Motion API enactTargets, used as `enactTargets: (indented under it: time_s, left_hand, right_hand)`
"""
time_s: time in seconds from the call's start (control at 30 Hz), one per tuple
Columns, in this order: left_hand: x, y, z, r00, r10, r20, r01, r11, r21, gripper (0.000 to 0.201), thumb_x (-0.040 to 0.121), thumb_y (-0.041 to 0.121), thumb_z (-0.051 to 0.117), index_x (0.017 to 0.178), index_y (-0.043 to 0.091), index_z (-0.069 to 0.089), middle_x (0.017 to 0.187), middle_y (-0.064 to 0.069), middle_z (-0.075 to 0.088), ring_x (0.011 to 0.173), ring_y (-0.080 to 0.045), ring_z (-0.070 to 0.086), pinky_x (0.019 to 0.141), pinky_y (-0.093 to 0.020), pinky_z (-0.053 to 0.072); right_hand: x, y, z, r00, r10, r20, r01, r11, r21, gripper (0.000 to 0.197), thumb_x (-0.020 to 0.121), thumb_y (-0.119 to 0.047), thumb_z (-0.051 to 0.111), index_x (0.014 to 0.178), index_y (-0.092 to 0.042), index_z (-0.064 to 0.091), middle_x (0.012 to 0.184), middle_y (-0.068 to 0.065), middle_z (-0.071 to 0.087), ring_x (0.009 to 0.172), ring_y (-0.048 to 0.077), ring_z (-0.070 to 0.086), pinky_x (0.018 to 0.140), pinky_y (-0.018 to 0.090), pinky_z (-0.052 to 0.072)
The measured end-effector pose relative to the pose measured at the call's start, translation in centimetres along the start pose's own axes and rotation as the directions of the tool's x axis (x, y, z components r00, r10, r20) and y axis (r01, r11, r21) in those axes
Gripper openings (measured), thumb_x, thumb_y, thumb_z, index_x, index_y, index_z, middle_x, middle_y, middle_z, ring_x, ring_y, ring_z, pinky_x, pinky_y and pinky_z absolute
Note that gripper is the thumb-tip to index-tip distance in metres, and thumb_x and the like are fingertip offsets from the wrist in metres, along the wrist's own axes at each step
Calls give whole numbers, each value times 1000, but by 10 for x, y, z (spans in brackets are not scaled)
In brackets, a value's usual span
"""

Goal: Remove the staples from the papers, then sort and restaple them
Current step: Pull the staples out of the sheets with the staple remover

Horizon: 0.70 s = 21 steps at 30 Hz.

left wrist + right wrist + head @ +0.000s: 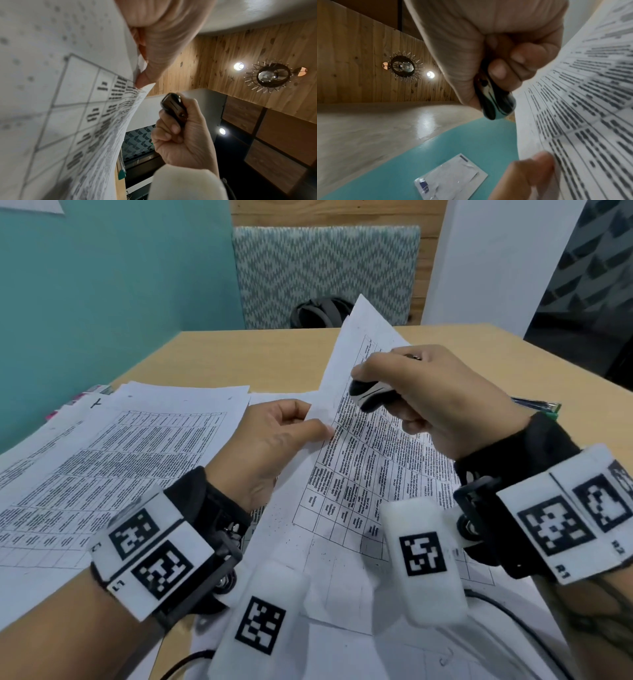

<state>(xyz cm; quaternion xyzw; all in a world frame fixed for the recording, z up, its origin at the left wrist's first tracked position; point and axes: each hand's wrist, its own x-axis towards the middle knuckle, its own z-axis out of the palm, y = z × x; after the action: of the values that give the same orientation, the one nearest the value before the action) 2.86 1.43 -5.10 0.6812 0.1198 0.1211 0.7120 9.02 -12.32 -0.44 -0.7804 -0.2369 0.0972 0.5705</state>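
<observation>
The right hand [442,398] is clenched round a small black-and-white staple remover [368,393], a smooth glossy rounded tool whose blunt end sticks out of the fist at about 9 o'clock in the head view. In the right wrist view the curled fingers [518,56] wrap its shiny black shell, and the remover's end hangs just beside the edge of the lifted paper. Whether it touches the sheet cannot be told.

The left hand [274,436] pinches the left edge of that printed sheet [359,453] between thumb and fingers, at about 8 o'clock from the remover. The sheet is thin white paper, matte, printed with a ruled table of dense black text. It curves upward, its far corner raised toward 12 o'clock, its near part resting on other papers.

At 9 o'clock from the hands a loose stack of similar printed papers [113,446] lies flat and fanned on the wooden table [246,357], a pale smooth surface. At 3 o'clock, past the right wrist, lies a pen [534,404] with a green end. Beyond the table edge stands a chair [325,272] with woven zigzag fabric.
</observation>
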Motion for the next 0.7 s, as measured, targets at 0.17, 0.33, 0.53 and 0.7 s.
enactTargets:
  time_s: [0.17, 0.33, 0.53, 0.7]
  left_hand:
    - [2, -2, -3, 994, -105, 33, 107, 993, -52, 4, 78, 4, 65, 76, 6, 63, 77, -12, 68, 61, -20, 63, 66, -35, 57]
    - [6, -3, -8, 985, -172, 1, 171, 984, -44, 9, 79, 2, 65, 73, 6, 61, 62, -8, 68, 47, -16, 63, 49, -29, 57]
    - [8, -4, -11, 982, -186, -15, 185, 982, -37, 18, 80, -2, 63, 68, 8, 53, 50, -3, 65, 39, -13, 60, 39, -23, 49]
    - [9, -4, -12, 977, -211, -27, 210, 977, -19, 16, 81, -2, 62, 72, 8, 54, 49, -3, 65, 38, -15, 60, 38, -24, 50]
  right_hand:
    - [3, 4, -35, 996, 15, -84, -21, 997, -72, 15, 84, -21, 57, 81, -7, 61, 66, 11, 54, 33, 4, 26, 39, 14, 16]
    - [7, 25, -106, 931, 141, -337, -234, 939, -253, 23, 84, -22, 62, 66, -9, 54, 43, 4, 41, 32, 10, 28, 39, 13, 19]
    - [-2, 49, -156, 845, 346, -407, -534, 548, -644, 42, 89, -37, 59, 71, 1, 56, 60, 13, 50, 50, 20, 36, 47, 25, 26]
    - [-1, 51, -157, 857, 358, -371, -515, 544, -663, 47, 91, -37, 56, 90, 9, 61, 69, 15, 55, 58, 24, 42, 49, 27, 31]
